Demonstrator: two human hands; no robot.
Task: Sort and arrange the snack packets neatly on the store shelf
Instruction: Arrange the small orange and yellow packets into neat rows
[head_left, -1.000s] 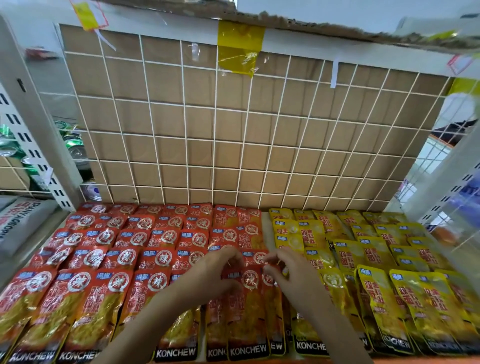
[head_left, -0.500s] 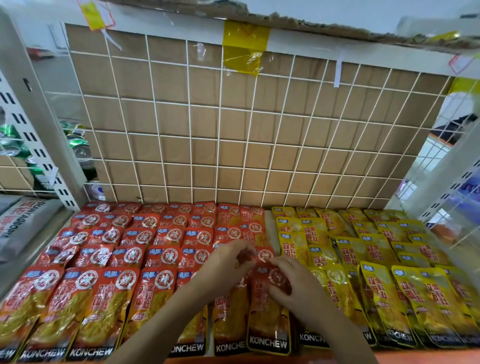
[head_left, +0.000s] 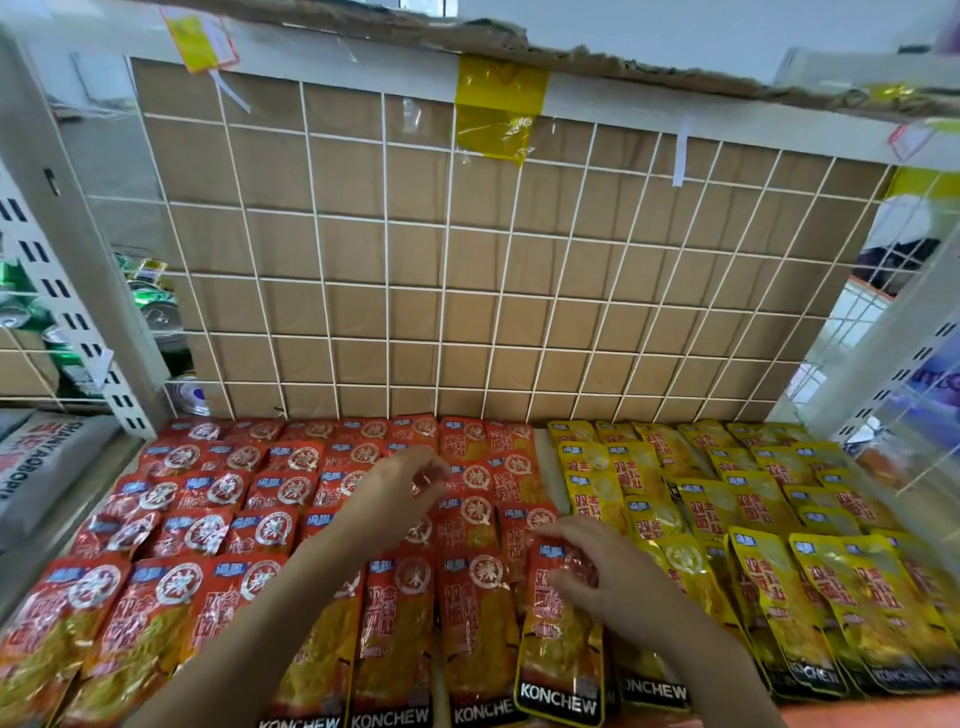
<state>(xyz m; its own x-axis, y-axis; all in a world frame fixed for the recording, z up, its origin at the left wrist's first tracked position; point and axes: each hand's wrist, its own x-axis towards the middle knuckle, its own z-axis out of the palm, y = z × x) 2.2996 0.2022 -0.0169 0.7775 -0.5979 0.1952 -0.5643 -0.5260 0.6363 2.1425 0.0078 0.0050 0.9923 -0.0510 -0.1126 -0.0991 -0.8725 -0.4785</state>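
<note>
Task thing: front red packet (head_left: 558, 639), in the front row of the shelf (head_left: 544, 457), last of the red packets (head_left: 208, 519) before the yellow packets (head_left: 753, 519) begin.
Long axis: front to back, black brand band toward the person, top end toward the wire grid back (head_left: 467, 312); it lies a little askew from its red neighbour.
Overlap: its right edge appears to lie over a packet of the yellow block; its left edge touches the red packet beside it.
Direction from hand: the packet lies directly under and in front of the right hand (head_left: 608, 577); its free lower end points toward the person.
Nearer hand: the right, in contact; the left is well apart, up and to the left.
Right hand: fingers curled over the packet's top end, thumb on its face, a narrow pinching grip.
Left hand (head_left: 397, 499): over the middle rows of red packets, fingers loosely curled, thumb close to the fingertips; whether it pinches a packet top cannot be told.
Judgement: the coming move probably turns on squaring this packet with the red column, clear of the yellow side.
</note>
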